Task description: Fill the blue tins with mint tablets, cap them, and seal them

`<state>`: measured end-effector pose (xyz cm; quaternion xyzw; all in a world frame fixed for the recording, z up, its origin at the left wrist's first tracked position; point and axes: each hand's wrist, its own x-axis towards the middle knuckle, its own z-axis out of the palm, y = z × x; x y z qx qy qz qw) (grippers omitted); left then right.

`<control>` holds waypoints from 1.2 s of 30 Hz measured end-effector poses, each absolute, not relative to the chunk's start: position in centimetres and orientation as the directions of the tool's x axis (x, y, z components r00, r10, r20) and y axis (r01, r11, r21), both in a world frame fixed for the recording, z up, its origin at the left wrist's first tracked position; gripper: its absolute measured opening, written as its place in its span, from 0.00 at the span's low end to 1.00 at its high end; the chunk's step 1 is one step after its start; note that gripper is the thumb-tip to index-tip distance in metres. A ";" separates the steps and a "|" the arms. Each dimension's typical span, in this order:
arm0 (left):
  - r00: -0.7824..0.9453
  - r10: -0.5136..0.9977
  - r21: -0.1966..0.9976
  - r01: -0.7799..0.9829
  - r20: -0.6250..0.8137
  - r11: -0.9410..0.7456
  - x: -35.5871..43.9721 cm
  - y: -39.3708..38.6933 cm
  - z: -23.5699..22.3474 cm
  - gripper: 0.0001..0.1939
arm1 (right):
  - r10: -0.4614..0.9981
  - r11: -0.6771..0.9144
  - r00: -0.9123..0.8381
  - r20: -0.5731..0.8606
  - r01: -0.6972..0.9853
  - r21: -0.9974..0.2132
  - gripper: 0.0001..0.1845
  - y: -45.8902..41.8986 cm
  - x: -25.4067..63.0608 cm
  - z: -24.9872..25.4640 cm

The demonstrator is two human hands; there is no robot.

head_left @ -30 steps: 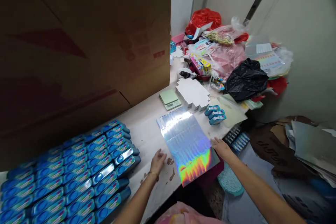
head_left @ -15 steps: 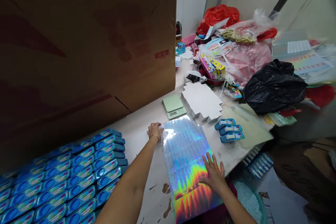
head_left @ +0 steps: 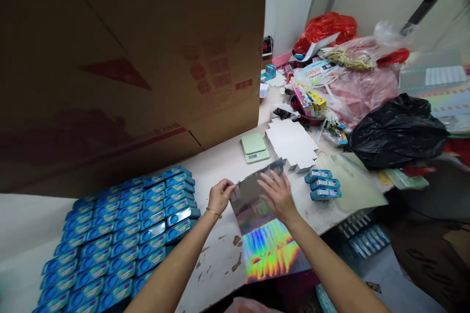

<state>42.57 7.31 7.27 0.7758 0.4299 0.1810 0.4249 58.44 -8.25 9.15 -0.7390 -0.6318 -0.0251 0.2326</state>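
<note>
A shiny holographic sheet (head_left: 266,244) lies on the white table (head_left: 216,166), its near end hanging over the front edge. My left hand (head_left: 220,195) pinches the sheet's far left corner and lifts it. My right hand (head_left: 277,194) lies on the raised far part of the sheet with fingers spread. Three small blue packs (head_left: 322,184) sit just right of the sheet. A stack of flat white die-cut cards (head_left: 292,143) and a small green scale (head_left: 254,147) stand beyond it.
Rows of several blue packs (head_left: 125,234) cover the table's left. A big cardboard box (head_left: 128,63) looms at the back left. Red, pink and black plastic bags (head_left: 396,129) and clutter fill the back right. More blue packs (head_left: 362,242) sit below the table's right edge.
My left hand went from the sheet's near left side to its far left corner and lifted it. My right hand slid up the sheet toward the far end.
</note>
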 end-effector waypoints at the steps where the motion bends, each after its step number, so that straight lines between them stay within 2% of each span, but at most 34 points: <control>1: 0.568 0.820 0.850 0.466 -0.073 -0.247 41.7 6.4 8.2 0.08 | 0.931 0.008 0.099 0.351 0.957 -0.291 0.17 -6.1 57.9 10.8; 4: 0.532 0.846 0.919 0.347 -0.030 -0.187 38.9 4.5 10.5 0.09 | 0.915 0.299 -0.195 0.353 0.915 -0.270 0.09 -1.5 55.6 13.1; 6: 0.494 0.870 0.918 0.345 0.001 -0.196 36.6 3.8 11.6 0.09 | 0.889 0.407 -0.302 0.345 0.865 -0.293 0.08 -0.1 53.8 13.2; 12: 0.462 0.882 0.866 0.401 0.091 -0.299 28.5 2.7 13.6 0.12 | 0.818 0.573 -0.474 0.326 0.723 -0.386 0.10 2.0 46.3 14.3; 14: 0.415 0.906 0.863 0.425 0.080 -0.272 25.3 3.1 13.9 0.13 | 0.777 0.627 -0.525 0.346 0.692 -0.358 0.10 3.2 42.7 14.8; 17: 0.281 0.958 0.899 0.404 0.051 -0.167 19.9 4.6 13.8 0.14 | 0.696 0.697 -0.558 0.452 0.677 -0.237 0.10 4.9 36.4 14.9; 21: 0.201 0.978 0.976 0.217 -0.055 0.010 12.8 7.2 12.9 0.13 | 0.593 0.743 -0.549 0.589 0.656 -0.137 0.16 6.7 28.6 13.3; 25: 0.206 0.956 0.976 -0.011 -0.210 0.217 7.5 9.1 11.9 0.14 | 0.606 0.734 -0.529 0.593 0.659 -0.162 0.19 7.7 23.2 11.7; 28: 0.209 0.939 0.947 -0.111 -0.274 0.301 4.9 10.1 11.6 0.14 | 0.632 0.722 -0.510 0.583 0.662 -0.202 0.18 8.4 20.6 11.0; 31: 0.221 0.930 0.941 -0.109 -0.292 0.321 3.3 11.0 11.1 0.14 | 0.678 0.691 -0.482 0.554 0.675 -0.258 0.15 9.4 19.0 10.9; 36: 0.178 0.953 0.968 0.104 -0.244 0.229 1.9 13.4 9.0 0.13 | 0.764 0.630 -0.488 0.422 0.703 -0.329 0.09 11.6 17.8 12.6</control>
